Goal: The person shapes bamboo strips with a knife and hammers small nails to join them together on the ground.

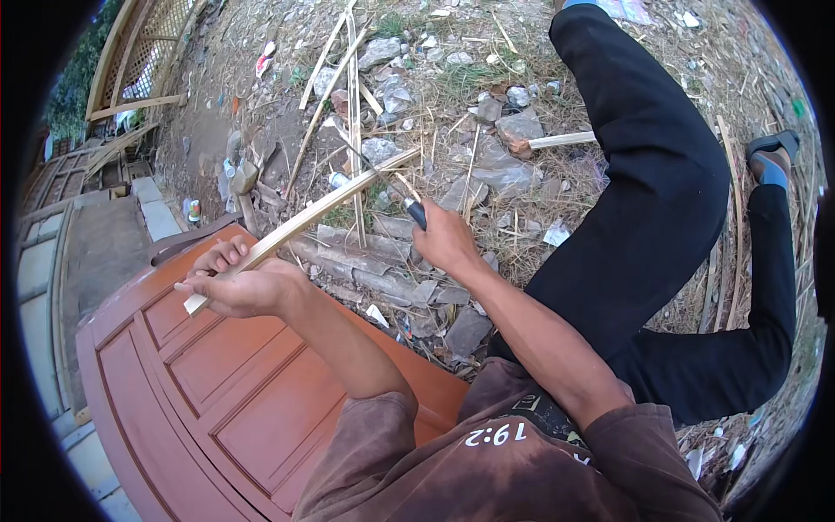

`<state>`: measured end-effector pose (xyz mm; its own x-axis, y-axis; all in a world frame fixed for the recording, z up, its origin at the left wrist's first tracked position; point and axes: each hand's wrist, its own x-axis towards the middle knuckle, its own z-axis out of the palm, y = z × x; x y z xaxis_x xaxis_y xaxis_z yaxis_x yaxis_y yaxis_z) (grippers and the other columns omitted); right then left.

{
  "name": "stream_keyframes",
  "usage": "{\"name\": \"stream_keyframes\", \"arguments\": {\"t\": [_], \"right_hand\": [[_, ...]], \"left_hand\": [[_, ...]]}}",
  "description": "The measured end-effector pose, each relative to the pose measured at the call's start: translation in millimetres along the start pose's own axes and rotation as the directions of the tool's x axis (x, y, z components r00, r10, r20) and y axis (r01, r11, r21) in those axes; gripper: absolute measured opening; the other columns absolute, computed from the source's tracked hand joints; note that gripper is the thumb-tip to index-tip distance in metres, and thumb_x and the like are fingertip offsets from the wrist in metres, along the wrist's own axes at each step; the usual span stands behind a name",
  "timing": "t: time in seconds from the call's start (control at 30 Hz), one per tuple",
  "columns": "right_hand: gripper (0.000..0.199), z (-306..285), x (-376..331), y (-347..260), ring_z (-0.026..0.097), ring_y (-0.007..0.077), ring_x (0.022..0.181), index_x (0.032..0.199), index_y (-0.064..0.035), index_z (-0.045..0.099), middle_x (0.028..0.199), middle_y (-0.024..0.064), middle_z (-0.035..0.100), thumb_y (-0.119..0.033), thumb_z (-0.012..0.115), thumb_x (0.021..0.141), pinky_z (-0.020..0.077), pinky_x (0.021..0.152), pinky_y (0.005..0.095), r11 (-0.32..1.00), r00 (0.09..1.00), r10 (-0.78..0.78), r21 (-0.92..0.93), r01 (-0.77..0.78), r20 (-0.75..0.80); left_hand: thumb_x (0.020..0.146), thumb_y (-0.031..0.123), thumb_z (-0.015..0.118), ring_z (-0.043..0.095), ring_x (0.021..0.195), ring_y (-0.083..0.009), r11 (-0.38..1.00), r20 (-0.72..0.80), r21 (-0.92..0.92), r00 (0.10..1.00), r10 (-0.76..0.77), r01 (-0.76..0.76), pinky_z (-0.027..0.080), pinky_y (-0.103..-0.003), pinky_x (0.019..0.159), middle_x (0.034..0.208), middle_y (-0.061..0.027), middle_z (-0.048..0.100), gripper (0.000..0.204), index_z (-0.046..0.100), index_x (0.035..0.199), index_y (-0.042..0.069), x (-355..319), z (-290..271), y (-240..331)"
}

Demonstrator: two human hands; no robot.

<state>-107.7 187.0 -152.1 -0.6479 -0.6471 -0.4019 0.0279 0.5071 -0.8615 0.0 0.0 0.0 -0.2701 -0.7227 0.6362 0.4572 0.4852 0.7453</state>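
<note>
A long pale wooden strip [317,209] slants from lower left to upper right in front of me. My left hand [239,283] holds its lower end, palm turned up and fingers curled around the wood. In my right hand [445,239] is a knife [416,211] with a dark handle, gripped in a closed fist. Its thin blade points up and left and crosses the strip close to the far end. Whether the edge is biting into the wood cannot be made out.
A reddish-brown panelled door [252,391] lies at lower left beside me. Stones [517,130], dry grass and more thin wooden strips [354,96] litter the ground ahead. My bent leg [644,183] in black trousers is on the right. A wooden lattice frame [148,52] stands at far left.
</note>
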Motion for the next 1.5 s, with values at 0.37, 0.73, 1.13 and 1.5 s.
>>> {"name": "stream_keyframes", "arguments": {"t": [0.37, 0.73, 1.13, 1.5], "right_hand": [[0.022, -23, -3, -6, 0.062, 0.0377, 0.069, 0.091, -0.0006, 0.058, 0.072, 0.0203, 0.062, -0.02, 0.062, 0.081, 0.0457, 0.065, 0.0466, 0.933, 0.972, 0.153, 0.35, -0.083, -0.177], [0.054, -36, 5, -36, 0.064, 0.023, 0.072, 0.107, -0.0002, 0.063, 0.073, 0.0078, 0.062, -0.037, 0.084, 0.074, 0.0488, 0.069, 0.0379, 0.74, 0.735, -0.422, 0.266, 0.618, -0.531], [0.028, -71, 12, -66, 0.057, 0.0076, 0.07, 0.091, -0.0026, 0.07, 0.075, 0.0011, 0.066, -0.021, 0.085, 0.077, 0.0459, 0.064, 0.0268, 0.81, 0.864, -0.472, 0.473, 0.345, 0.177], [0.023, -57, 17, -56, 0.054, 0.0092, 0.065, 0.088, -0.0048, 0.07, 0.071, 0.0004, 0.063, -0.022, 0.083, 0.078, 0.0446, 0.061, 0.029, 0.665, 0.864, -0.503, 0.638, 0.388, -0.001]], "left_hand": [[0.093, 0.007, 0.067, 0.059, 0.09, -0.0175, 0.854, -0.181, 0.482, 0.976, -0.121, 0.195, 0.057, -0.035, 0.078, 0.099, -0.0078, 0.053, 0.03, 0.045, 0.113, 0.001, -23, 65, 13], [0.09, 0.004, 0.07, 0.069, 0.091, -0.0213, 0.898, -0.051, 0.432, 0.997, -0.061, 0.077, 0.063, -0.034, 0.075, 0.101, -0.015, 0.068, 0.04, 0.053, 0.125, -0.004, -8, 80, 50], [0.089, 0.005, 0.07, 0.068, 0.086, -0.013, 0.875, 0.105, 0.413, 0.941, -0.323, 0.254, 0.064, -0.029, 0.072, 0.099, -0.0083, 0.067, 0.052, 0.051, 0.137, 0.001, 34, 78, 56], [0.086, 0.009, 0.075, 0.067, 0.079, -0.0118, 0.837, 0.211, 0.479, 0.891, -0.401, 0.264, 0.06, -0.024, 0.065, 0.088, -0.0036, 0.065, 0.06, 0.048, 0.139, -0.003, 54, 92, 48]]}}
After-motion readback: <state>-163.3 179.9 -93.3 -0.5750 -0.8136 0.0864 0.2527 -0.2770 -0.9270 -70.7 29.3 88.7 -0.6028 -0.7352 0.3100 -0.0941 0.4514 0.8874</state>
